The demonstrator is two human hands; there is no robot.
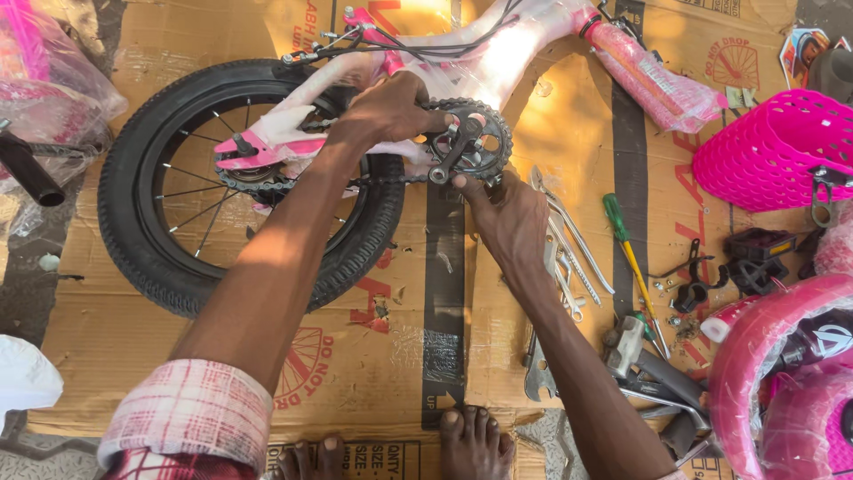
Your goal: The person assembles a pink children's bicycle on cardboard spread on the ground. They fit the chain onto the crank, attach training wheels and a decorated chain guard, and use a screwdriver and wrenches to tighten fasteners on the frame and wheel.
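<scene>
Beside the chainring [475, 142], both hands [449, 164]; spanners [569, 253] near.

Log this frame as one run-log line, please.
left hand: on chainring | right hand: at crank | pink bike frame flat on cardboard | wrenches beside

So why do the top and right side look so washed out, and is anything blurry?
Head view: hard sunlight bleaches the wrapped pink frame and glares off the pink basket; both arms cast dark shadows on the cardboard; left hand, right hand and chainring look sharp.
</scene>
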